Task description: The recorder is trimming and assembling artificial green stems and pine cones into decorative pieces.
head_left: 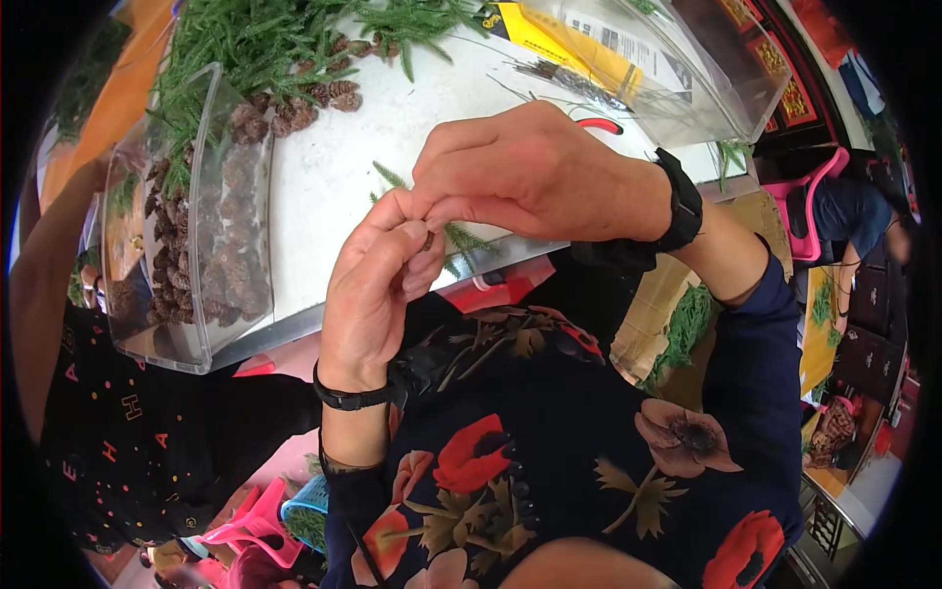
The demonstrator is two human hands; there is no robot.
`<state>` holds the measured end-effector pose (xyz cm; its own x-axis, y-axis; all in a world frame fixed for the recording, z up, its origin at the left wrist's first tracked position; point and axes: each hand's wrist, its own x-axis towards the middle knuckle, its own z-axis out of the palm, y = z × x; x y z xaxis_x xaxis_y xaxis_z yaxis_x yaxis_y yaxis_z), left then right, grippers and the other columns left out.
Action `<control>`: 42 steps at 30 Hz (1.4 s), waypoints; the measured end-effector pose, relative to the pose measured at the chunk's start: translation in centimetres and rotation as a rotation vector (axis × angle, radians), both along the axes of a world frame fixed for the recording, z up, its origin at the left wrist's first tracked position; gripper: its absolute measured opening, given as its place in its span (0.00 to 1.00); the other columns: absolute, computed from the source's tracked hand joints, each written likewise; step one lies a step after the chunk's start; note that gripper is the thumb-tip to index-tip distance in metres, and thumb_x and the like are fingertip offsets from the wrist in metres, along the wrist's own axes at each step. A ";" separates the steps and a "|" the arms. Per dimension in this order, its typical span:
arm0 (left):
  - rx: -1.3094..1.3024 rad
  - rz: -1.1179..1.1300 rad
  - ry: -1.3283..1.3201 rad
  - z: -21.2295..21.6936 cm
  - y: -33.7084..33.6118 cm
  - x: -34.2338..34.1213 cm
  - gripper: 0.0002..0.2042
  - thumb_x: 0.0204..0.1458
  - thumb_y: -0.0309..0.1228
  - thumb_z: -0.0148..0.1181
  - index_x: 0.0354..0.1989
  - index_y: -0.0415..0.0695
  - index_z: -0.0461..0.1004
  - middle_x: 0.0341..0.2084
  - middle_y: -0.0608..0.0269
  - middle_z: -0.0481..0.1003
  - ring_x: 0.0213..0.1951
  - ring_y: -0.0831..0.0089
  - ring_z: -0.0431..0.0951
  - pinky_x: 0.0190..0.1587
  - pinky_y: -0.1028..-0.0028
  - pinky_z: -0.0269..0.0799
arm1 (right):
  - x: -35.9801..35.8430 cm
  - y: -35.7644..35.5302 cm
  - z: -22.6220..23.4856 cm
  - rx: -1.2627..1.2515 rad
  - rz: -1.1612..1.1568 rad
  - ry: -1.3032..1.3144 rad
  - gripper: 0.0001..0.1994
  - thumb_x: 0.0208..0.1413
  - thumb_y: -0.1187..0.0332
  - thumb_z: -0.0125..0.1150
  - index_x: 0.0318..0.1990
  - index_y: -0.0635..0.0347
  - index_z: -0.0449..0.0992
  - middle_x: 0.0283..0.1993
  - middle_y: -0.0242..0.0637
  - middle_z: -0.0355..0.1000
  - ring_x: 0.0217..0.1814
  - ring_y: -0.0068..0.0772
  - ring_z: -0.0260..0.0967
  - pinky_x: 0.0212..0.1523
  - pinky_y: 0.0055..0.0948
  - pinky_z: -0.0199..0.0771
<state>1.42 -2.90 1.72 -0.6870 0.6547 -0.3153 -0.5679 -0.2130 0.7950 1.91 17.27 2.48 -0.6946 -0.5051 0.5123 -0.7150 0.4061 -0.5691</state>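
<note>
The fingers [417, 231] of both hands met in a tight pinch above the near edge of the white desk [324, 177]. Between them sat a small brown pine cone [429, 240], mostly hidden, with a green artificial fir sprig [461, 239] poking out to either side. The left hand [368, 290] gripped from below, thumb and forefinger closed on the cone; the right hand [525, 172] came over from above, its fingertips closed on the same spot.

The step in hand looked like joining the cone to the sprig, probably by twisting a stem or wire, though the join itself was covered. The next move would likely call for a steady left hold while the right turned or pressed.

Further out, a clear plastic bin [186, 255] of loose pine cones stood to the left, and a heap of green sprigs [255, 39] lay at the far side of the desk.
</note>
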 end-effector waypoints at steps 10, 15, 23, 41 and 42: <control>-0.359 0.259 0.634 -2.1 1.6 0.9 0.01 0.57 0.24 0.49 0.34 0.41 0.66 0.20 0.74 0.62 0.22 0.85 0.57 0.25 0.84 0.52 | 1.0 -0.1 0.9 -0.024 -0.274 -0.345 0.06 0.53 0.72 0.61 0.37 0.62 0.77 0.29 0.31 0.72 0.24 0.22 0.66 0.25 0.24 0.63; -0.124 0.187 0.211 -1.8 1.0 0.3 0.03 0.58 0.25 0.50 0.34 0.39 0.66 0.20 0.75 0.63 0.23 0.86 0.59 0.26 0.83 0.55 | 3.0 -0.5 -1.0 -0.380 -0.349 -0.767 0.07 0.55 0.72 0.61 0.39 0.63 0.78 0.32 0.27 0.74 0.28 0.13 0.64 0.28 0.20 0.64; -0.401 0.264 0.671 -2.9 2.3 1.5 0.05 0.57 0.24 0.51 0.38 0.40 0.64 0.22 0.71 0.64 0.24 0.86 0.61 0.26 0.83 0.56 | 3.7 -3.0 -4.3 -0.931 -0.282 -0.729 0.06 0.56 0.73 0.60 0.38 0.66 0.79 0.35 0.29 0.74 0.32 0.14 0.65 0.34 0.15 0.64; -1.169 0.089 1.310 -0.9 4.3 -16.0 0.10 0.54 0.35 0.54 0.37 0.44 0.76 0.26 0.55 0.77 0.31 0.58 0.78 0.33 0.67 0.71 | 7.1 3.3 -5.7 -1.227 -0.337 -0.943 0.10 0.61 0.67 0.55 0.38 0.65 0.77 0.28 0.25 0.67 0.23 0.12 0.54 0.22 0.14 0.51; -1.210 0.064 1.374 -1.3 4.4 -16.7 0.10 0.54 0.36 0.54 0.36 0.44 0.76 0.26 0.55 0.77 0.31 0.58 0.78 0.34 0.66 0.71 | 7.2 3.5 -6.1 -1.231 -0.330 -0.987 0.10 0.61 0.67 0.55 0.38 0.65 0.77 0.28 0.25 0.68 0.23 0.12 0.54 0.22 0.14 0.51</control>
<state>-15.30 1.54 0.45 -0.8490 0.4881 0.2024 0.5281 0.7725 0.3525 9.15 20.73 -3.58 -0.9723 0.0852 -0.2175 0.1319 -0.5682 -0.8122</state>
